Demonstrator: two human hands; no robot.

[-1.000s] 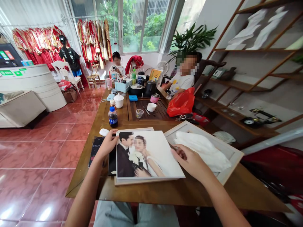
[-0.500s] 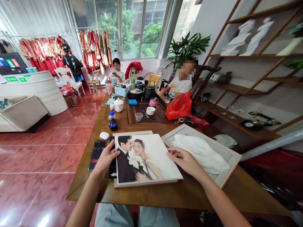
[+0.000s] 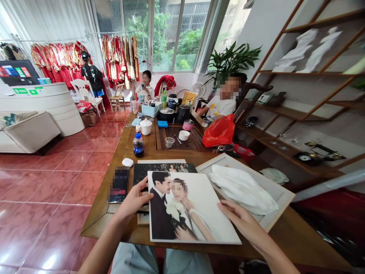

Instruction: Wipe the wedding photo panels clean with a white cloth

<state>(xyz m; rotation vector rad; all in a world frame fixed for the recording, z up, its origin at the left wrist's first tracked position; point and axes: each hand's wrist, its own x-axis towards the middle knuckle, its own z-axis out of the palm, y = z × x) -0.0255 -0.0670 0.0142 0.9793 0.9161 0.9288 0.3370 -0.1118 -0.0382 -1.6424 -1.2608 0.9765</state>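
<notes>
A photo panel [image 3: 196, 224] was held over the near edge of the tabletop [image 3: 125, 224], overlapping a darker panel [image 3: 155, 167]. The left hand [image 3: 139, 196] gripped its left edge, thumb on the face; the right hand [image 3: 236, 213] gripped the right edge. The panel appeared light and stiff, its smooth face probably prone to smudges, its 2 side edges the safest hold. A phone [image 3: 119, 185] lay left; a pale frame [image 3: 286, 196] bearing white fabric [image 3: 242, 186] crowded the right.

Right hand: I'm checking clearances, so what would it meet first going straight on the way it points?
The photo print: the right hand points at its right edge and seems to hold it, though depth is unclear.
</notes>
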